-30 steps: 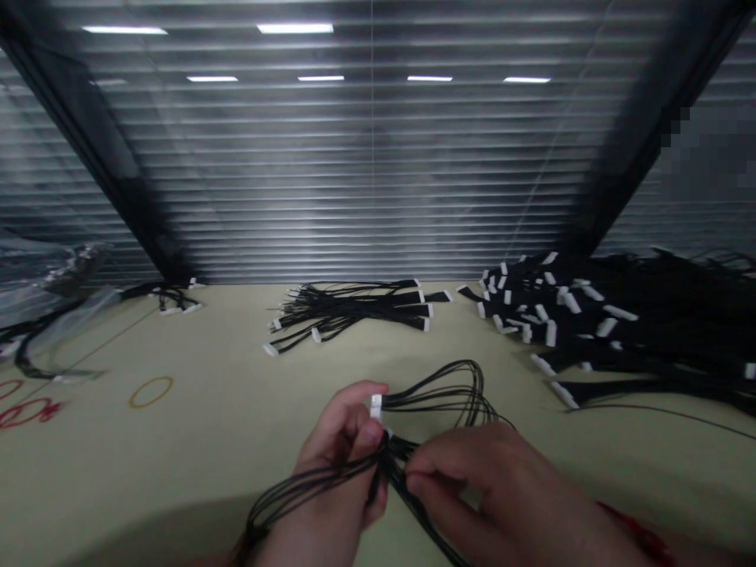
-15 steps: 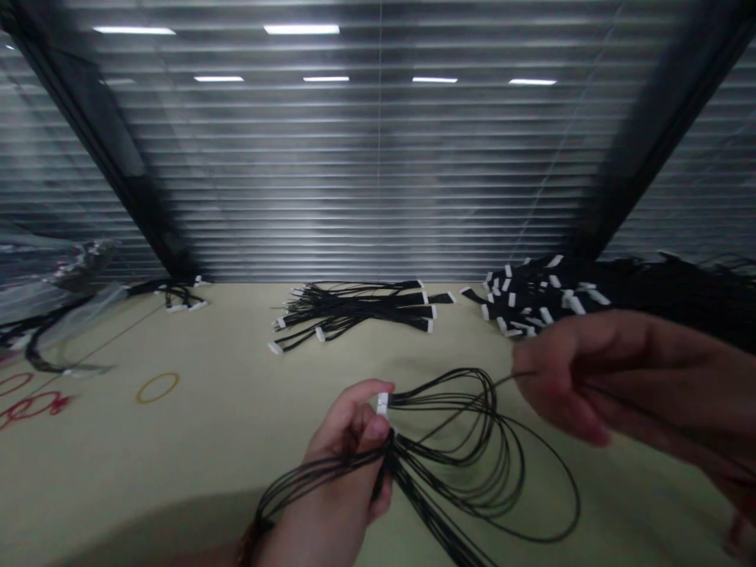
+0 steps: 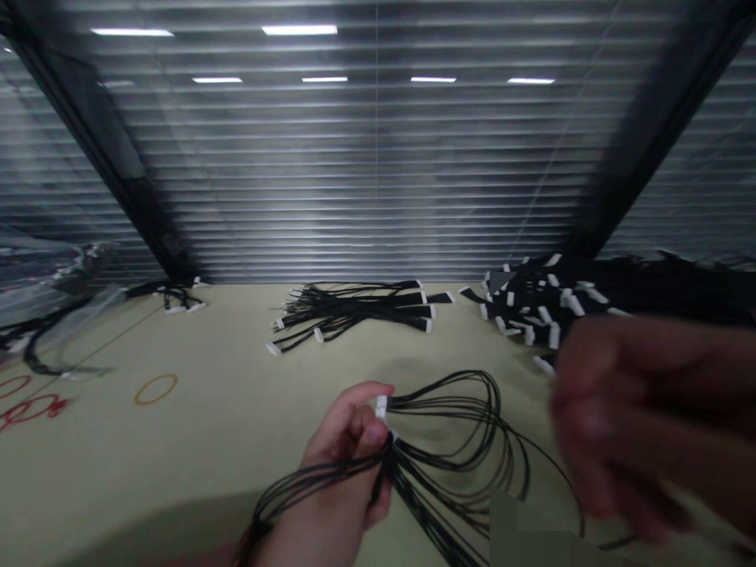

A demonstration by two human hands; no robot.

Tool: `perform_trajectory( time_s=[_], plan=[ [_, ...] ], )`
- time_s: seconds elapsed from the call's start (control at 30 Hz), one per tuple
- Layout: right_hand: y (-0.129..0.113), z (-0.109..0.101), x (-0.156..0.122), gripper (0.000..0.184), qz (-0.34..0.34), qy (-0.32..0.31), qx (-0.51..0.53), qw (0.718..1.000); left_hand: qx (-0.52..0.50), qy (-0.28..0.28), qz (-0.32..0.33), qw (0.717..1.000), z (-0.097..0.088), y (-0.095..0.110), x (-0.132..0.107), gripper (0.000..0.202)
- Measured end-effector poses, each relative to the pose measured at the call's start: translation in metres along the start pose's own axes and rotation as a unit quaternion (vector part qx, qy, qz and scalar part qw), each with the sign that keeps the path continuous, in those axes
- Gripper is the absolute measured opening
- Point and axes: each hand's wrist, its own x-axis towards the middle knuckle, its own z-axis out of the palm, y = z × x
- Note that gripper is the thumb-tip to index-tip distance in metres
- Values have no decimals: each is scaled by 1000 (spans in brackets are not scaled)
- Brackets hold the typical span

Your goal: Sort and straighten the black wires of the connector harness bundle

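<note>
My left hand [image 3: 339, 472] is closed around a wire harness, low in the middle of the view. A white plastic connector [image 3: 381, 406] sticks up between its thumb and forefinger. Thin black wires [image 3: 466, 402] loop out from it to the right, and others drape left across the wrist or hang downward. On the right, my right hand [image 3: 643, 417] is smeared by motion, its fingers curled together. One wire from the harness runs down to just beneath that hand; what its fingers hold, if anything, I cannot make out.
Black cable assemblies with white connectors [image 3: 366, 303] lie along the table's back edge. A large heap of similar cables [image 3: 567, 291] sits at right. Clear plastic bags [image 3: 76, 323], red bands [image 3: 35, 407] and a yellow band [image 3: 156, 389] are at left. Blinds [image 3: 378, 173] stand behind.
My right hand has moved to the right and turned, its fingers more curled. The wire that ran into its fingertips now loops lower. My left hand keeps the harness in place.
</note>
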Motion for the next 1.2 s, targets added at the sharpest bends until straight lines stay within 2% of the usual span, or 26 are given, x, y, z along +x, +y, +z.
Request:
perform_trajectory(
  time_s=[0.03,0.07,0.17,0.27,0.6,0.9,1.03,1.2],
  plan=[
    [-11,10,-4,21,-11,-69,54,996,-3,0,-6,1000,0,1,-2,40],
    [-19,20,-8,15,-17,-105,70,992,-6,-1,-14,1000,0,1,-4,40],
    [-31,46,-16,18,-56,-50,-8,997,-10,-2,-33,999,2,4,-9,44],
    [-29,55,-19,22,-102,-30,-30,994,-5,2,-33,999,5,7,-12,44],
    [-25,55,-20,25,-130,-22,-42,990,-1,-26,-16,1000,4,10,-13,38],
    [-25,55,-20,26,-118,-25,-24,992,-22,-56,9,998,3,7,-13,33],
    [-28,54,-19,27,-102,-17,-23,994,-10,-56,-1,998,3,7,-13,32],
    [-28,55,-19,26,-92,-47,-20,994,-19,-74,11,997,4,7,-15,28]
  ],
)
